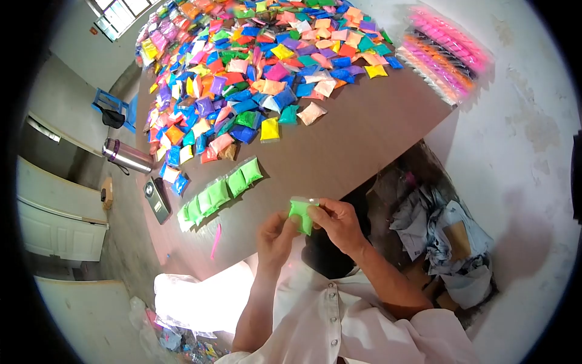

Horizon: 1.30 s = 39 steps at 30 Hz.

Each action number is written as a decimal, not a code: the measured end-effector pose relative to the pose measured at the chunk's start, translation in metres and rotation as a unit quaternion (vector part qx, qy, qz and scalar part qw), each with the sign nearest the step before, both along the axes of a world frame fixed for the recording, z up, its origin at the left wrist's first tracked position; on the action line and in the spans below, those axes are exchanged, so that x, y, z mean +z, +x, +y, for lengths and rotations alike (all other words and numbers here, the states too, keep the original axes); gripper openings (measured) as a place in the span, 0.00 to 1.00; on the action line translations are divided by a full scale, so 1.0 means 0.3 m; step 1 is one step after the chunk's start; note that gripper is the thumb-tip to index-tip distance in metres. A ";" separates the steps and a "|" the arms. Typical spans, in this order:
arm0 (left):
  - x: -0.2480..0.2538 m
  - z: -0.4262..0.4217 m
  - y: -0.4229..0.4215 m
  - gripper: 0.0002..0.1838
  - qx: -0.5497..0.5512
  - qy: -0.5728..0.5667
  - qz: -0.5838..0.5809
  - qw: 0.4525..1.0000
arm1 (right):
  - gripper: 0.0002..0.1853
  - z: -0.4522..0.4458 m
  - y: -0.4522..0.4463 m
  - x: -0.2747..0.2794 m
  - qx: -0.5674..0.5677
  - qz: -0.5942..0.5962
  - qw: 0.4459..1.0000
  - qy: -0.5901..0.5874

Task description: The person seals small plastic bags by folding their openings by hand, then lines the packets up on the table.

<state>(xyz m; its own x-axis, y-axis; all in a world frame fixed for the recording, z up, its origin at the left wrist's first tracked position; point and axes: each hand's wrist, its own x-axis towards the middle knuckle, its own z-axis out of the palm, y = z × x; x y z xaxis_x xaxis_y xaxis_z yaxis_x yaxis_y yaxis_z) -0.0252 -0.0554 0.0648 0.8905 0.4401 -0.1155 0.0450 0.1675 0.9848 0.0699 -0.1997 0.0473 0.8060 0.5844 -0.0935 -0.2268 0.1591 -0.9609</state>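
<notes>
Between my two hands, just off the table's near edge, is a small clear packet of light green material (301, 213). My left hand (277, 236) pinches its lower left side. With thumb and fingers, my right hand (337, 219) grips the upper right corner. On the table to the left lies a row of light green packets (212, 195), side by side at a slant. A thin pink strip (216, 241) rests near the table edge, below that row.
A large heap of colourful packets (242, 85) covers the table's (339, 145) far side. At the left edge are a steel flask (127, 155) and a phone-like device (157, 200). Bundled pink and orange packs (445, 51) lie at the far right corner. Crumpled plastic bags (448, 236) sit on the right.
</notes>
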 end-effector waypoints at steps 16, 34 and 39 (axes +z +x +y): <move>-0.106 0.036 0.004 0.09 0.032 -0.034 -0.006 0.999 | 0.11 0.008 0.000 -0.046 0.049 -0.028 0.997 -0.058; -0.117 0.077 0.010 0.11 0.080 0.100 0.017 0.992 | 0.12 0.064 0.041 0.001 0.098 -0.156 0.972 -0.146; -0.120 0.078 0.058 0.10 0.080 0.002 0.038 0.996 | 0.12 0.106 0.100 -0.063 0.092 -0.168 0.976 -0.107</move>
<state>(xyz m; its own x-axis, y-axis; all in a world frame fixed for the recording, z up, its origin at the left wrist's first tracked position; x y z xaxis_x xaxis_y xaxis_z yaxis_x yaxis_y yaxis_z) -0.0076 -0.0319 0.0288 0.7976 0.5763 -0.1782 0.0922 0.1755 0.9801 0.0998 -0.1679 0.0282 0.6959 0.7178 0.0222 0.1006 -0.0668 -0.9927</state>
